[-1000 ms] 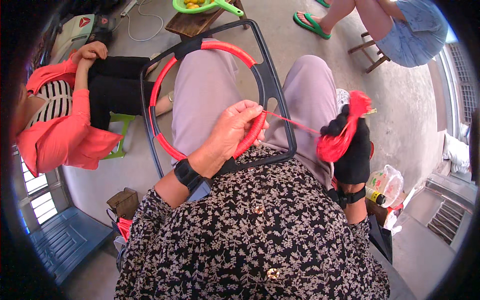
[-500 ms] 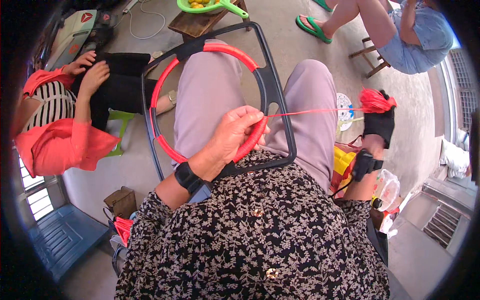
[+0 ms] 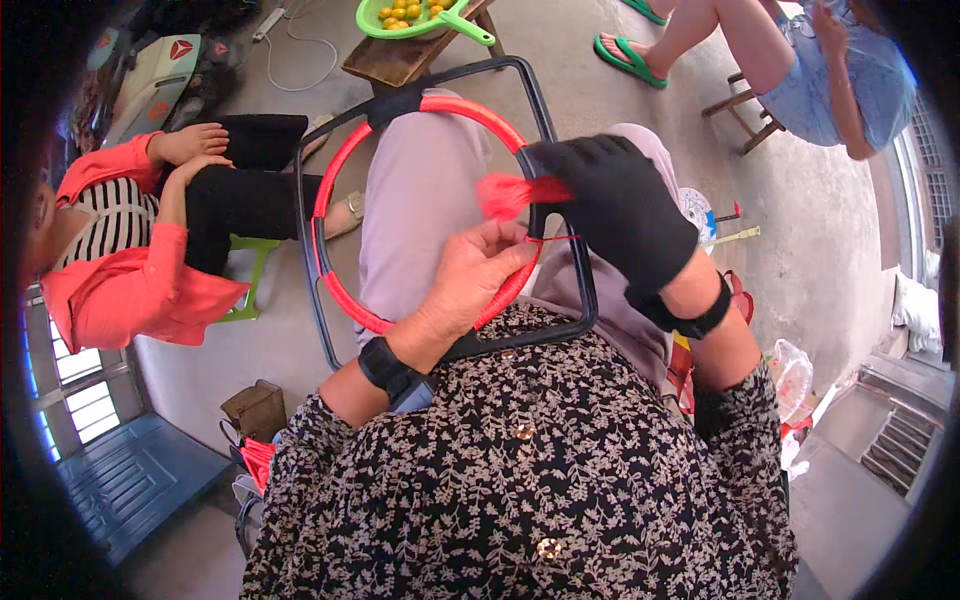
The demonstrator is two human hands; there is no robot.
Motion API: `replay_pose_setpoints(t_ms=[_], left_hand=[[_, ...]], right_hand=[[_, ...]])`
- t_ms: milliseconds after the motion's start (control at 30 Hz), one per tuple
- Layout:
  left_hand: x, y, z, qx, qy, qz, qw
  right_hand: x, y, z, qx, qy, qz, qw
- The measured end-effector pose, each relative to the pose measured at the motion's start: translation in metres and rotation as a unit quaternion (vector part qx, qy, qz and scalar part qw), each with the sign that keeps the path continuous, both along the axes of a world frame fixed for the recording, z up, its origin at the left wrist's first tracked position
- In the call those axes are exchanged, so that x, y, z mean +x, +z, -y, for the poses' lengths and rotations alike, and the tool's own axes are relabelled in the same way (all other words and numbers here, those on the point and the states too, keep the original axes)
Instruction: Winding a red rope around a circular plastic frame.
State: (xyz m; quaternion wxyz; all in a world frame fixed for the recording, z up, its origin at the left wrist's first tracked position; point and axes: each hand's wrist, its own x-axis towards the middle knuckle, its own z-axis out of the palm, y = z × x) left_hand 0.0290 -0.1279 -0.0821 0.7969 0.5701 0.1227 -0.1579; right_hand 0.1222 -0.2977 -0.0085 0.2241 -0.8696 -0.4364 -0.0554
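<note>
A black rectangular frame [image 3: 585, 285] with a round hoop [image 3: 478, 110] inside it lies across my thighs. Red cord is wrapped around most of the hoop; black stretches show near the top left and right. My left hand [image 3: 475, 270] is bare and pinches the wrapped hoop at its lower right. My right hand [image 3: 625, 210], in a black glove, grips a bundle of red cord [image 3: 512, 196] over the frame's right side. The bundle's loose end points left through the hoop's opening. A short red strand runs beside my left fingertips, across the frame's right bar.
On the left sits a person in a coral top [image 3: 130, 290]; another person in blue [image 3: 835, 80] sits at the upper right on a wooden stool [image 3: 740, 115]. A green strainer [image 3: 430, 22] of yellow fruit rests on a low wooden table [image 3: 415, 58] ahead. Plastic bags [image 3: 792, 380] lie at my right.
My right hand has swung in from the far right to the hoop with the cord bundle, and the long taut strand is now short. The person on the left has lowered their hands.
</note>
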Motion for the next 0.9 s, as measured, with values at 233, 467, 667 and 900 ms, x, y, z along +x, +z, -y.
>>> replay_pose_setpoints(t_ms=[233,467,667,900], left_hand=[[0.003,-0.001,0.014,0.086,0.045,0.066,0.993],[0.001,-0.011,0.004,0.002,0.001,0.011,1.0],[0.005,0.001,0.007,-0.158,-0.031,-0.015,0.987],[0.011,-0.005,-0.001,-0.176,-0.029,-0.054,0.983]], right_hand=[[0.011,-0.02,-0.045,-0.095,0.129,0.17,0.972],[0.011,-0.008,-0.016,-0.033,0.034,0.005,0.999],[-0.032,-0.01,0.025,-0.004,0.082,-0.093,0.992],[-0.052,-0.012,0.012,0.061,0.03,-0.095,0.993]])
